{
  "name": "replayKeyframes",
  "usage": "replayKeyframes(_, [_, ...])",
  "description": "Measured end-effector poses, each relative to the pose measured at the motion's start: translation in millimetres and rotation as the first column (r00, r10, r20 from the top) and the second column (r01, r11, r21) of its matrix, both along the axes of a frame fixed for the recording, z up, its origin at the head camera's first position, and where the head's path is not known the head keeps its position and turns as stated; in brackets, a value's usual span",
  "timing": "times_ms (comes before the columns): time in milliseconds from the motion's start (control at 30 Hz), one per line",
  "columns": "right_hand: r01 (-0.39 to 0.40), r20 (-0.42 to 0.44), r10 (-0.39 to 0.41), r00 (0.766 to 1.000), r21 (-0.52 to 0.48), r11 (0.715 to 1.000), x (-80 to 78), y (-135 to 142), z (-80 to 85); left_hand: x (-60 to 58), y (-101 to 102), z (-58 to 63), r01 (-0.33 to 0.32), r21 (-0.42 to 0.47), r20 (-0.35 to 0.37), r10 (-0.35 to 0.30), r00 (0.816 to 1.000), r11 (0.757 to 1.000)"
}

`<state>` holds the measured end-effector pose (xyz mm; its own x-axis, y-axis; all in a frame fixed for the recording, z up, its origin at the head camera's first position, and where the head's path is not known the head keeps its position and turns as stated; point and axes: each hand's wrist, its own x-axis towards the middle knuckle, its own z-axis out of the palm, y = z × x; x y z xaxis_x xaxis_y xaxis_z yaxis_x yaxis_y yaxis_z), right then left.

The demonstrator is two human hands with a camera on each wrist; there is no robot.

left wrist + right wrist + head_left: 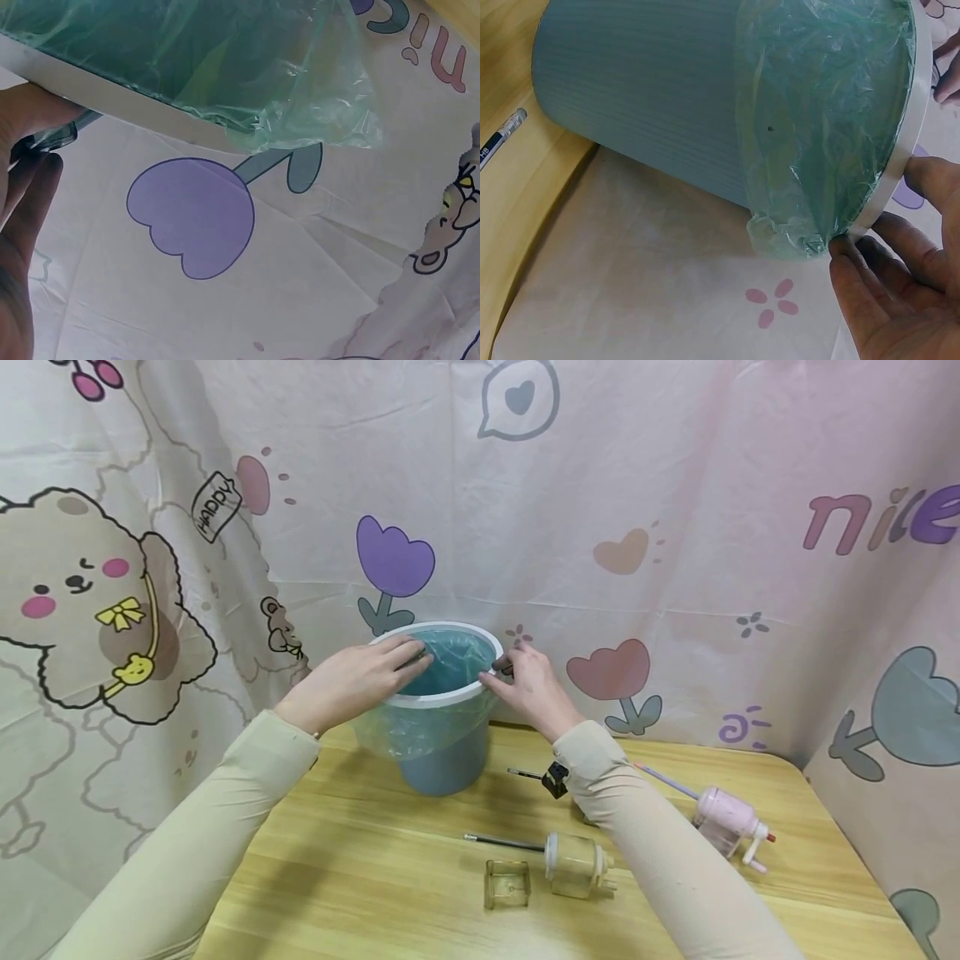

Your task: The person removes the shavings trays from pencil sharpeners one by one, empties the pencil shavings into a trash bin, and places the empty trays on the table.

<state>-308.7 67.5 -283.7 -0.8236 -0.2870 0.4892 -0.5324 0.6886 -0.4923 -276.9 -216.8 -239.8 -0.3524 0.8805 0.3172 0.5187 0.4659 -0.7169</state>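
Observation:
A blue-grey trash bin (444,760) with a white rim (907,142) stands on the table, lined with a thin green plastic bag (817,127) folded down over the outside. My left hand (367,672) is over the bin's left side, palm down. Between its thumb and fingers it holds a small clear, dark-edged piece (56,137), mostly hidden by the hand; I cannot tell what kind. My right hand (531,683) grips the right side of the rim, thumb and fingertips right at the edge, close to the folded bag.
On the table (360,868) lie a yellowish crank pencil sharpener (576,864) with a pencil (504,842) in it, a small amber clear drawer (507,885) and a pink sharpener (726,818) with a pencil. Another pencil (525,772) lies by my right wrist. A printed curtain (510,527) hangs behind.

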Motion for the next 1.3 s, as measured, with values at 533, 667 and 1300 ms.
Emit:
replayKeyframes(533, [-0.042,0.039,0.041,0.998,0.013,0.999,1.0,7.5,0.8,12.1,6.0,-5.9,-0.025,0.508,0.172,-0.073,0.982,0.861])
replayKeyframes(667, [-0.089,0.048,0.087,0.995,0.054,0.995,3.5,12.1,0.9,16.8,8.3,-10.7,-0.043,0.591,0.215,-0.106,0.971,0.805])
replayKeyframes(1300, [-0.128,0.053,0.120,0.991,0.161,0.979,19.5,66.6,-5.2,30.8,52.9,-41.3,-0.135,0.809,0.470,-0.494,0.732,0.572])
